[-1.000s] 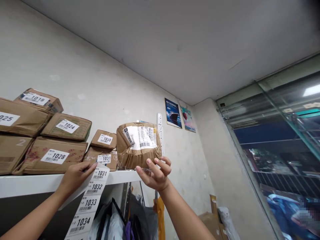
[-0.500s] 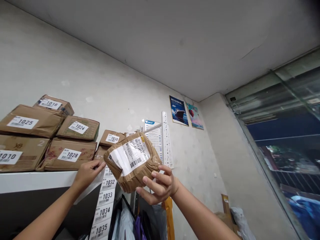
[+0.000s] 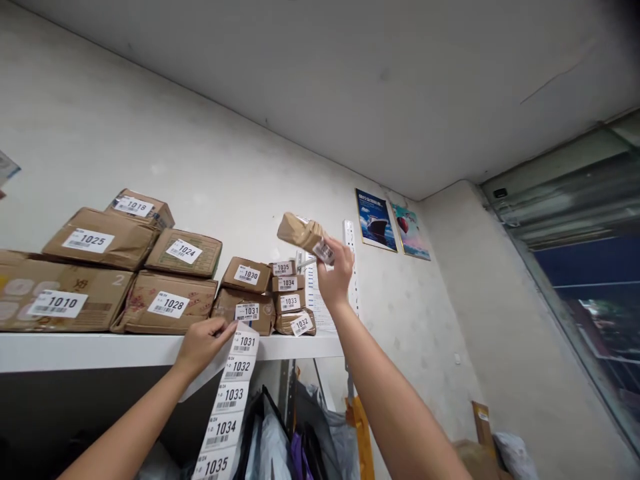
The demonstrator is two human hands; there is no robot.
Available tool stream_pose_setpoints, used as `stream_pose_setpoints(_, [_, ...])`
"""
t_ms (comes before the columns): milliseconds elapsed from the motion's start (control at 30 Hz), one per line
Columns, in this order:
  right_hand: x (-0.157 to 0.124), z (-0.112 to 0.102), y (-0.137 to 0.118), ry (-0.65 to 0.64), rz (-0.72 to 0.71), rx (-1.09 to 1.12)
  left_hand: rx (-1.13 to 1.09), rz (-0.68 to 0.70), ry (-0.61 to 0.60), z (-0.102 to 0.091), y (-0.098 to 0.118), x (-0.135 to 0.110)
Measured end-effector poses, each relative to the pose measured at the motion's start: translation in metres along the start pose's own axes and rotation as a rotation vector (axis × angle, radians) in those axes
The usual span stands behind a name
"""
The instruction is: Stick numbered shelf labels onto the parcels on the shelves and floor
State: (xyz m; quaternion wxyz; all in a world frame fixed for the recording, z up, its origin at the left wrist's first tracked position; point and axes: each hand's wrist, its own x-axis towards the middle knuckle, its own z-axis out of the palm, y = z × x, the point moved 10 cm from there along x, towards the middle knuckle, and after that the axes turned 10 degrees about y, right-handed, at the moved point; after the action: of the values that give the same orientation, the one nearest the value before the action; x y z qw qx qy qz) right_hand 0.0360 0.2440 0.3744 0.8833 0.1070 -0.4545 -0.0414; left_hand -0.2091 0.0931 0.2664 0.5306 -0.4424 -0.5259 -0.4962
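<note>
In my right hand [image 3: 336, 273] is a small brown-wrapped parcel [image 3: 301, 231], tilted and raised above a stack of small parcels at the shelf's right end. A white sticker shows on its end beside my fingers. My left hand [image 3: 203, 347], fingers pinched at the shelf's front edge, grips a strip of number labels [image 3: 233, 395]. The strip hangs below the shelf, with 1031 to 1035 readable. Behind it, the box marked 1031 [image 3: 250, 311] supports the box marked 1030 [image 3: 247, 275]. The lowest small parcel, 1032 [image 3: 296, 323], lies under 1033, 1034 and 1035.
Larger cardboard boxes [image 3: 175, 303] are stacked on the left of the white shelf [image 3: 115, 352]. A perforated upright post [image 3: 350, 267] stands at its right end. Bagged parcels [image 3: 275, 437] are below. Part of a blue-and-white object [image 3: 7, 168] enters at the left edge.
My right hand has lifted the parcel up and away, turning its large shipping label out of sight. My left hand still grips the strip. The small stack is now uncovered, and the view has shifted left.
</note>
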Motion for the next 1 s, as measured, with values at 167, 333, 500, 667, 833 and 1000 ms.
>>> stream_pose_setpoints(167, [-0.017,0.113,0.028,-0.442,0.098,-0.119,-0.027,-0.012,-0.03,0.001,-0.002,-0.002])
stream_pose_setpoints(333, [-0.049,0.151,0.025,-0.701,0.027,-0.132,-0.096,-0.085,-0.078,0.006,-0.004,0.001])
stream_pose_setpoints(500, [-0.04,0.137,0.014,-0.67,-0.004,-0.088,-0.166,-0.247,-0.015,-0.009,-0.009,-0.002])
stream_pose_setpoints(667, [-0.093,0.049,-0.048,-0.658,0.339,0.341,-0.205,-0.463,0.094,-0.04,0.006,-0.043])
stream_pose_setpoints(833, [-0.252,-0.074,-0.128,-0.924,1.078,0.587,-0.19,-0.333,-0.063,-0.052,0.076,-0.148])
stream_pose_setpoints(1000, [-0.394,-0.218,-0.146,-0.507,1.745,0.364,-0.411,-0.23,-0.518,-0.038,0.13,-0.294])
